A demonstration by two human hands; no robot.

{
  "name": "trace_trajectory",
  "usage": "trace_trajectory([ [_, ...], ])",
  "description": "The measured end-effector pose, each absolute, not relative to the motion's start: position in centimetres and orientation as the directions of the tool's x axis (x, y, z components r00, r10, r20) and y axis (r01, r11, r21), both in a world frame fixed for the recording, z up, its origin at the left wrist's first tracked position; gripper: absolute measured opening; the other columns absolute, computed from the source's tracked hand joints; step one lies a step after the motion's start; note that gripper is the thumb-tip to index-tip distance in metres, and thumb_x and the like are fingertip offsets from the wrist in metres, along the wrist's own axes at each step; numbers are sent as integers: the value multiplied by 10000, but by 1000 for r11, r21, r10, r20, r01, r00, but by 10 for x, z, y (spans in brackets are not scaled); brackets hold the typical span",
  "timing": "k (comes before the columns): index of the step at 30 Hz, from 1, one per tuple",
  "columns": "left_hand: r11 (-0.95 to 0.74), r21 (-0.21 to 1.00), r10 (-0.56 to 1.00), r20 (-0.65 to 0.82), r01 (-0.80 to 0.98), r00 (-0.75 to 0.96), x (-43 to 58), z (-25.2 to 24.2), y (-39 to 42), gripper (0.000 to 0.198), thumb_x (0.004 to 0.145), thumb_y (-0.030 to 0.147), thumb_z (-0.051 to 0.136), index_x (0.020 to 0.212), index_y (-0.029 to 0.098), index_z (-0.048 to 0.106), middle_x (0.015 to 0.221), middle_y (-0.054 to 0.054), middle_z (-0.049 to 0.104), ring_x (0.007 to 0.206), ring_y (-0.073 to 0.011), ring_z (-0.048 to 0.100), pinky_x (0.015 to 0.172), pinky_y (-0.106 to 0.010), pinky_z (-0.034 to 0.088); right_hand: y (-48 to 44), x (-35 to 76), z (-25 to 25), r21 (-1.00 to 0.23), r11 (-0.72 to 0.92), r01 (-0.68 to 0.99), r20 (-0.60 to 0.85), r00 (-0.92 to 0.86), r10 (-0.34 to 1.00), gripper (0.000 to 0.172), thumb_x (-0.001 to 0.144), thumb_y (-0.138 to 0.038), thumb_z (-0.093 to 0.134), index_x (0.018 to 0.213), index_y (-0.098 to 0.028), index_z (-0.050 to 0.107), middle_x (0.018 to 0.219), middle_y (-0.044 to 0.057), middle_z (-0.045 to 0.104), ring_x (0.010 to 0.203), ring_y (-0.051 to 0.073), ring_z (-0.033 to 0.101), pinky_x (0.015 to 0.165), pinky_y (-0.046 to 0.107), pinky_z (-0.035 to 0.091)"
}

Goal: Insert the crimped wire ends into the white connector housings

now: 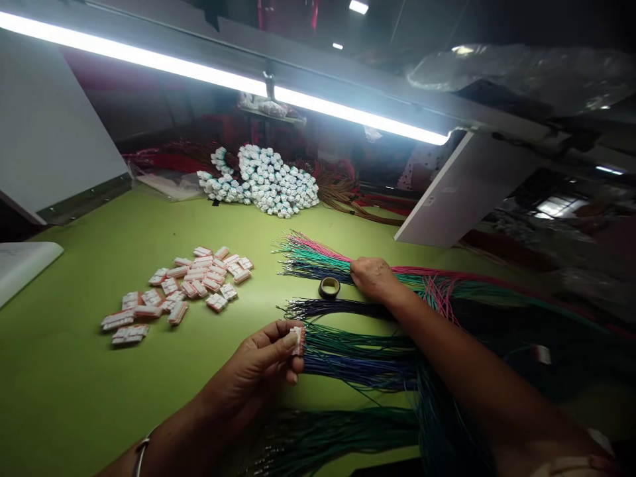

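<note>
Wire connector (pixel 298 340) in left hand (pixel 253 371)

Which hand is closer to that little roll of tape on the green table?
The right hand is nearer: it rests on a wire bundle just beside the tape roll. The left hand is farther off, below and left of the roll, holding a white connector.

Left hand (pixel 263 364) pinches between thumb and fingers; right hand (pixel 373 278) presses palm-down.

view: head-worn | faces: forward, down | close over: left hand (pixel 253 374), right hand (pixel 375 278)
</note>
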State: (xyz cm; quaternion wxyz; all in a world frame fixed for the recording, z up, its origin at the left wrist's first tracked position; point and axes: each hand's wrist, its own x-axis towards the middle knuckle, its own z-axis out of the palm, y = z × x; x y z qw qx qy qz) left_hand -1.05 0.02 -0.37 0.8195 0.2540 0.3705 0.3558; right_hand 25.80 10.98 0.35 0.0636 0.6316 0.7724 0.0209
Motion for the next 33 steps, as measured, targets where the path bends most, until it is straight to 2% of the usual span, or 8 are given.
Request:
trace_trajectory([
  [4, 612, 684, 775, -418, -398, 474, -12, -4, 0, 191, 813, 207, 734, 982, 139, 678, 755, -10, 594, 608, -81, 571, 500, -159, 468, 107, 262, 4, -10, 231, 973, 7, -231, 973, 167, 937, -268, 571, 973, -119, 639, 952, 70, 659, 862, 182, 627, 806, 359, 504],
  [7, 613, 681, 774, -419, -400, 475, -12, -4, 1, 188, 813, 203, 733, 981, 137, 678, 750, -10, 593, 606, -80, 572, 498, -158, 468, 102, 270, 7, -163, 253, 954, 82, -242, 967, 128, 900, -210, 532, 899, -133, 634, 779, 44, 641, 704, 150, 578, 682, 267, 449],
  [10, 617, 676, 772, -423, -403, 474, -11, -2, 0, 193, 808, 198, 737, 979, 131, 680, 752, -13, 593, 605, -80, 571, 494, -156, 469, 98, 276, 13, -337, 268, 903, 135, -236, 962, 192, 899, -314, 510, 894, -157, 621, 646, -17, 564, 570, 119, 494, 546, 222, 381],
  [16, 626, 669, 769, -445, -400, 459, -10, -1, -1, 194, 800, 174, 740, 978, 127, 679, 757, -14, 587, 603, -79, 570, 488, -152, 471, 94, 274, 30, -564, 289, 773, 264, -163, 951, 280, 890, -391, 494, 761, -157, 579, 660, -16, 500, 600, 116, 450, 560, 228, 362],
  [23, 620, 675, 772, -432, -400, 467, -11, 0, -1, 170, 819, 162, 716, 981, 123, 683, 778, -18, 581, 615, -78, 576, 498, -150, 484, 82, 260, 40, -660, 321, 679, 270, -185, 945, 266, 872, -361, 563, 700, -159, 577, 608, -37, 436, 568, 104, 385, 533, 239, 321],
  [26, 635, 664, 761, -449, -395, 467, -10, 1, -1, 175, 814, 160, 721, 980, 124, 680, 790, -23, 589, 623, -83, 585, 504, -151, 488, 65, 242, 50, -716, 353, 602, 270, -228, 935, 230, 902, -336, 554, 755, -162, 589, 623, -41, 430, 563, 96, 376, 521, 235, 324],
  [30, 646, 647, 753, -453, -406, 476, -9, 2, -1, 176, 812, 156, 722, 979, 126, 675, 772, -21, 593, 606, -80, 581, 496, -148, 484, 33, 211, 65, -809, 430, 400, 308, -334, 891, 166, 938, -285, 559, 918, -159, 665, 757, 9, 588, 647, 110, 504, 594, 245, 421],
  [33, 650, 636, 751, -450, -416, 484, -9, 2, -1, 154, 818, 140, 710, 968, 126, 673, 756, -20, 595, 602, -81, 581, 495, -147, 482, 14, 194, 68, -766, 501, 403, 330, -422, 844, 145, 925, -225, 592, 965, -173, 721, 868, 47, 638, 797, 146, 576, 732, 286, 466],
])
